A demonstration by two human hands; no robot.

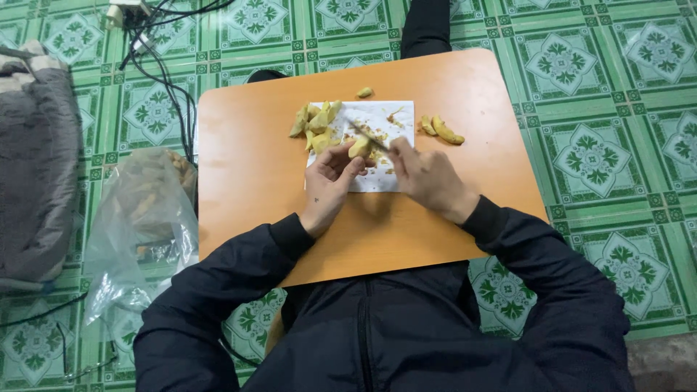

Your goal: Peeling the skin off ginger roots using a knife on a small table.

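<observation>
My left hand (330, 181) grips a yellowish peeled root piece (359, 148) over a white paper sheet (398, 116) on a small orange table (247, 160). My right hand (428, 178) holds a knife (370, 134) whose blade rests against that piece. A heap of several peeled pieces (316, 123) lies on the sheet's left part, with scraps of peel near its middle. Two more pieces (441, 131) lie on the table just right of the sheet, and one small piece (364, 92) beyond its far edge.
A clear plastic bag (141, 218) with more roots lies on the green patterned tile floor (617, 87) left of the table. A grey cushion (36, 160) sits at far left. Black cables (163, 65) run from a power strip at top left.
</observation>
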